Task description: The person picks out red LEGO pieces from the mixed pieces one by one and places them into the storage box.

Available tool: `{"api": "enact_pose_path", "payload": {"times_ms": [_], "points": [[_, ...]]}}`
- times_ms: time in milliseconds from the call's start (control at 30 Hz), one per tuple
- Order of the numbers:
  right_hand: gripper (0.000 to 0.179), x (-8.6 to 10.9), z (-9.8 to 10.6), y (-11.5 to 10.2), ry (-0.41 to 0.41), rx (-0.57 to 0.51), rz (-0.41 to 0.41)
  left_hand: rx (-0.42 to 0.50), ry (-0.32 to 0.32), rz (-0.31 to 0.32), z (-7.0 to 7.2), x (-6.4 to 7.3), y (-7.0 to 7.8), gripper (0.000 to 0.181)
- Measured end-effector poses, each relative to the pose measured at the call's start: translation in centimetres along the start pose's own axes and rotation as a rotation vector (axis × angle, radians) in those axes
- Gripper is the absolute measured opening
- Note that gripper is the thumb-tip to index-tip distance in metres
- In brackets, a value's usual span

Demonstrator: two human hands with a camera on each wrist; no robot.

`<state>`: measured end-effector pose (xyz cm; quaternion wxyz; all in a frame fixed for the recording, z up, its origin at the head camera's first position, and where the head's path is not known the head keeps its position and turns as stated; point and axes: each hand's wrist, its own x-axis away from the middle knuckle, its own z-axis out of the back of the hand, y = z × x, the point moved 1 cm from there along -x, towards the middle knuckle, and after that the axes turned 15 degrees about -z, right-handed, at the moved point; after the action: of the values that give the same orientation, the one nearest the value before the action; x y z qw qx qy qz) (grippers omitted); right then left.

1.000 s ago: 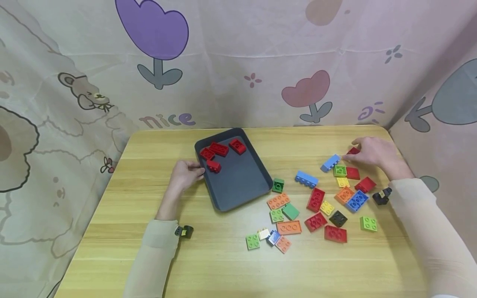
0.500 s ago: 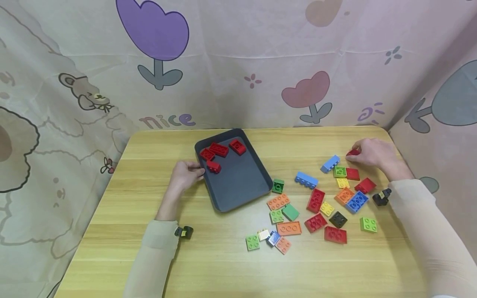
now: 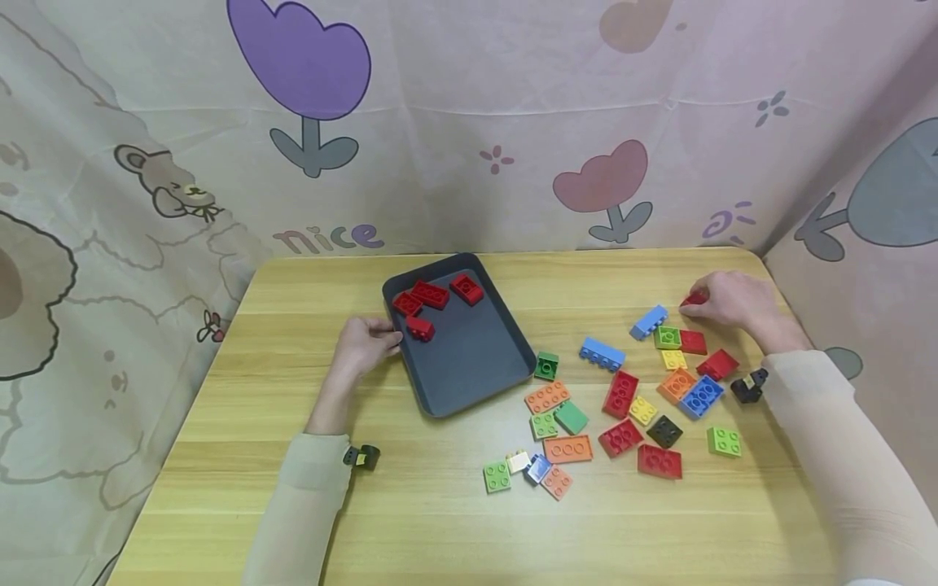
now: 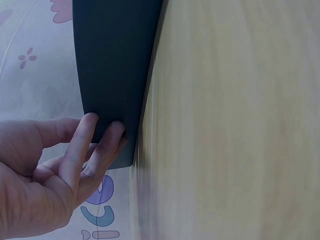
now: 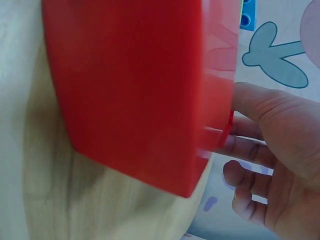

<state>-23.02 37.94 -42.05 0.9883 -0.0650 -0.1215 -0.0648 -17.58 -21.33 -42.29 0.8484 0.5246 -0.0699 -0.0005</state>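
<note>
My left hand [image 3: 364,342] grips the near-left wall of a dark grey tray [image 3: 472,370]. In the left wrist view its fingertips rest against the outer wall of the tray [image 4: 112,60], with one digit reaching over the rim. Several red toy bricks [image 3: 430,294] lie at the tray's far left end. At the far right of the table, my right hand [image 3: 733,301] pinches a red brick [image 3: 694,299] between thumb and fingers. Most of that brick is hidden in the right wrist view, where another red brick [image 5: 125,90] looms large in front.
Loose bricks spread across the right half of the wooden table [image 3: 293,521]. Nearest the right hand are a blue brick [image 3: 649,322], a lime green brick [image 3: 668,338] and a flat-looking red brick [image 3: 692,342]. A printed curtain [image 3: 440,163] hangs behind the table.
The right hand's fingers have closed in on the red brick, which has shifted very slightly. The left hand and the tray have stayed in place.
</note>
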Motion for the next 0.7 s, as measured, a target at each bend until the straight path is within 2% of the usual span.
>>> {"api": "enact_pose_path", "payload": {"times_ms": [700], "points": [[0.045,-0.2,1.1,-0.3,0.009,0.038,0.014,0.005,0.009,-0.015,0.0,0.1,0.0,0.035]]}}
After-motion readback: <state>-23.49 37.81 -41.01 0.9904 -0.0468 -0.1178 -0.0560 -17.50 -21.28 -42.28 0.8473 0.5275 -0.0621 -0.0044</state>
